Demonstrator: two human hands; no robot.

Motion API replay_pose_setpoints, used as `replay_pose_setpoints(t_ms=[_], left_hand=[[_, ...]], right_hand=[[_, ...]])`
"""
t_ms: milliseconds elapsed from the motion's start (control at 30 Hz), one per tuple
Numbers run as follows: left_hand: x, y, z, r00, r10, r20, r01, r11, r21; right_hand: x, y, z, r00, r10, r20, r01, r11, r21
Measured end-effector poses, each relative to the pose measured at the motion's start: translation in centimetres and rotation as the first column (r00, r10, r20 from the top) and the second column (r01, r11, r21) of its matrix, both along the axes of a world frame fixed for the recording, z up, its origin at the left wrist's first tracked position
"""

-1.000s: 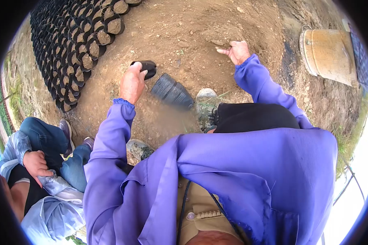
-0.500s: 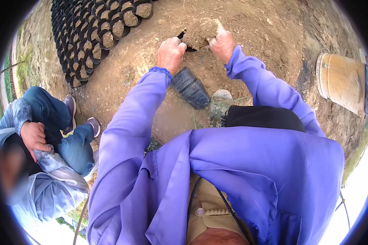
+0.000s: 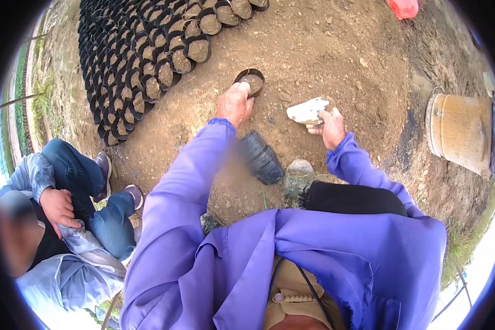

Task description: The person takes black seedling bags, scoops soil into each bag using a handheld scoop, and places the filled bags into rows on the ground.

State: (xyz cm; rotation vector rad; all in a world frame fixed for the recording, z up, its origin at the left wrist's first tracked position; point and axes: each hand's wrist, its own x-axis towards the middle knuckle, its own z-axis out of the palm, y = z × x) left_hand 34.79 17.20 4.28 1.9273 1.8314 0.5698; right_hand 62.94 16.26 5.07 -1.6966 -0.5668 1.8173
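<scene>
My left hand (image 3: pixel 235 104) grips the near rim of a small black nursery pot (image 3: pixel 260 73), with soil (image 3: pixel 252 83) showing inside it. To the right, my right hand (image 3: pixel 329 127) is closed on the edge of a white scoop (image 3: pixel 307 111), thin and soil-smeared along one side. The scoop is held above the ground, apart from the pot. Nearer my body lies a stack of nested black pots (image 3: pixel 262 158), tilted on the soil beside the tip of my shoe (image 3: pixel 300 167).
Rows of soil-filled black pots (image 3: pixel 148 60) stand close together at the upper left. A person (image 3: pixel 66 214) sits on the left with hands together. A yellowish bucket (image 3: pixel 459 132) lies at the right. Something red (image 3: pixel 403 7) is at the top edge. Loose soil (image 3: pixel 335 60) covers the ground.
The soil-laden scoop over the pot has come away to the right and down, and its white surface now shows. The pot in my left hand now shows soil inside. The view has shifted.
</scene>
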Motion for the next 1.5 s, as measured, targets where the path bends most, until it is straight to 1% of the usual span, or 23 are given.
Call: replay_pose_setpoints(t_ms=[100,200,267,300,333,367,500,567,600,633,700,800,833,867,933,1000,1033,1167,1267,1300,1400,1433,1500], left_hand=[[-0.3,2.5,-0.8,0.972,0.197,0.128,-0.195,0.980,-0.026],[-2.1,7.0,-1.6,0.937,0.332,0.108,-0.346,0.926,0.153],[-4.5,10.0,-4.4,0.943,0.332,0.021,-0.328,0.915,0.237],[-5.3,10.9,-4.4,0.929,0.366,-0.051,-0.355,0.922,0.153],[-5.7,11.5,-4.3,0.912,0.390,-0.125,-0.385,0.921,0.064],[-5.9,11.8,-4.8,0.921,0.362,-0.141,-0.364,0.931,0.014],[-3.2,6.8,-1.1,0.964,0.267,0.009,-0.264,0.948,0.177],[-2.9,2.5,1.5,0.982,0.167,-0.091,-0.168,0.986,0.003],[-3.8,0.5,0.6,0.963,0.232,0.139,-0.152,0.890,-0.430],[-4.2,-1.5,-0.2,0.877,0.373,0.302,-0.006,0.637,-0.771],[-2.3,-5.8,3.8,0.883,0.344,0.319,0.179,0.382,-0.907],[-0.4,-8.6,6.2,0.983,-0.018,0.182,0.135,0.741,-0.658],[-0.2,-8.7,6.9,0.994,-0.080,0.074,0.106,0.860,-0.499],[-0.5,-8.5,6.9,0.994,-0.101,0.040,0.108,0.899,-0.425],[-1.2,-7.9,6.3,0.991,-0.128,-0.034,0.114,0.954,-0.277],[-2.0,-6.8,5.2,0.998,-0.051,0.026,0.053,0.997,-0.052],[-1.3,-6.1,6.3,0.988,-0.014,0.155,0.008,0.999,0.044],[-0.2,-4.4,5.1,0.997,-0.036,0.063,0.030,0.996,0.085],[0.9,-3.5,3.3,0.995,-0.094,0.034,0.089,0.987,0.130],[1.2,-3.3,2.5,0.994,-0.110,0.003,0.109,0.985,0.130],[1.7,-3.5,1.3,0.981,-0.165,-0.097,0.177,0.977,0.121],[1.6,-3.7,1.0,0.975,-0.191,-0.118,0.205,0.971,0.125],[1.6,-3.9,0.5,0.963,-0.220,-0.157,0.242,0.961,0.136]], right_hand=[[1.4,-1.8,-0.4,0.993,-0.061,-0.097,0.047,0.989,-0.138],[2.2,-0.7,-0.6,0.953,-0.237,-0.187,0.206,0.963,-0.173],[4.4,1.3,-3.0,0.892,-0.397,-0.215,0.373,0.917,-0.145],[6.0,3.4,-4.0,0.855,-0.485,-0.186,0.454,0.872,-0.183],[7.5,6.1,-5.9,0.713,-0.697,-0.077,0.662,0.705,-0.256],[8.3,7.6,-6.0,0.719,-0.691,-0.071,0.684,0.722,-0.107],[9.4,8.5,-8.3,0.660,-0.735,-0.155,0.737,0.674,-0.056],[7.7,7.4,-5.6,0.699,-0.699,-0.150,0.710,0.704,0.026],[8.1,6.5,-5.7,0.731,-0.662,-0.166,0.676,0.735,0.044],[8.7,6.3,-6.3,0.761,-0.623,-0.180,0.641,0.765,0.064],[9.4,5.9,-6.6,0.817,-0.545,-0.186,0.567,0.818,0.094],[7.8,5.3,-4.6,0.880,-0.432,-0.195,0.461,0.875,0.144],[7.1,4.9,-3.2,0.895,-0.402,-0.191,0.430,0.892,0.137],[6.5,4.7,-2.4,0.910,-0.369,-0.190,0.397,0.908,0.134],[5.8,4.3,-2.1,0.941,-0.253,-0.224,0.293,0.941,0.169],[5.0,4.6,-2.2,0.951,-0.153,-0.268,0.206,0.961,0.184],[4.3,4.7,-1.4,0.967,-0.062,-0.249,0.117,0.970,0.212],[-0.1,5.6,2.9,0.971,0.167,-0.169,-0.106,0.942,0.318],[-3.7,5.1,5.8,0.957,0.243,-0.157,-0.145,0.873,0.466],[-4.2,5.2,5.2,0.934,0.340,-0.111,-0.238,0.821,0.518],[-6.8,4.3,4.0,0.881,0.362,0.306,-0.474,0.677,0.563],[-7.3,4.1,4.3,0.666,0.269,0.696,-0.732,0.417,0.539],[-6.9,4.2,3.0,0.714,0.172,0.679,-0.678,0.415,0.607]])
